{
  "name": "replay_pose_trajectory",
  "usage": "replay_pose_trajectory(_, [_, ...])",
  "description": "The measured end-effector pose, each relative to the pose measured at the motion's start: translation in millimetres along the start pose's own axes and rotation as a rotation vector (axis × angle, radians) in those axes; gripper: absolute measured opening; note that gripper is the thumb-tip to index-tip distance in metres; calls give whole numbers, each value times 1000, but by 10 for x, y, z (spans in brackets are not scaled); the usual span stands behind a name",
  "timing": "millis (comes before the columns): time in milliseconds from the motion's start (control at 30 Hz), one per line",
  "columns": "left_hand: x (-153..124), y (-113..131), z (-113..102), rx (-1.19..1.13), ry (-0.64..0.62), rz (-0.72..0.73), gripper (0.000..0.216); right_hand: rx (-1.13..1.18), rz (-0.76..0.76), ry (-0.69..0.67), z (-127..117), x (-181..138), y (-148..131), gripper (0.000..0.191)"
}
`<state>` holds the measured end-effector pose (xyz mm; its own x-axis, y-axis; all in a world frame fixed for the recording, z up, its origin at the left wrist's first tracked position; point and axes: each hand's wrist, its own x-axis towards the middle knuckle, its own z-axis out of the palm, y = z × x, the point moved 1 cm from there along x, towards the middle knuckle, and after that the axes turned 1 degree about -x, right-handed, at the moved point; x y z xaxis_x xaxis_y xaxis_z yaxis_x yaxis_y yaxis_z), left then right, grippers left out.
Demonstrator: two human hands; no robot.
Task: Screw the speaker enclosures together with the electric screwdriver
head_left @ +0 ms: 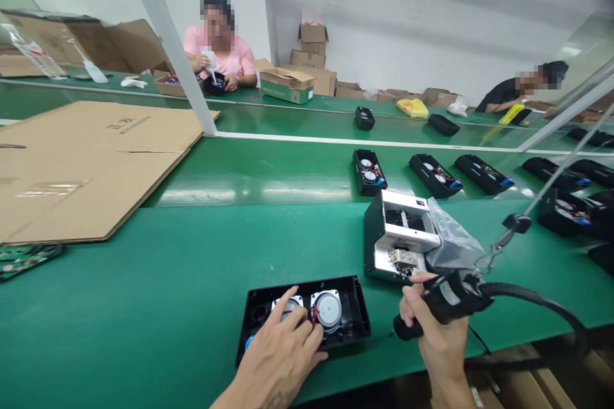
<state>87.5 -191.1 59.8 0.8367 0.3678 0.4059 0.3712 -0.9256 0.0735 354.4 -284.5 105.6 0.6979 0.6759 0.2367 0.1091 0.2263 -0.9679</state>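
A black open speaker housing [352, 310] lies on the green bench near the front edge, with two round silver speaker drivers [327, 308] and red wires inside. My left hand [283, 348] rests on it, fingers spread and pressing on the left driver. My right hand [434, 326] is closed round a black electric screwdriver [448, 299], held level just right of the housing; its thick cable runs off to the right and a thin cord hangs it from above. Right behind the tool stands a small silver and black screw feeder box [400, 233].
Flattened cardboard [86, 160] covers the left of the bench. More open black housings [369, 171] sit along the green conveyor [268, 172] to the right. Across it a person in pink sits behind a box [286, 84]; another person in black sits far right. A clear bag [453, 239] lies beside the feeder.
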Motion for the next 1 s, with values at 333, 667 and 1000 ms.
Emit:
replay_pose_trajectory(333, [76,66,-90,-43,93,0,52,-123,25,49,44,-36,63,30])
replay_pose_trajectory(667, [43,66,-22,5,72,20,40,113,-354,298,115,731,-612,36])
replay_pose_trajectory(1000, [26,86,-18,-1,72,3,31,-134,-190,50,253,869,-451,32])
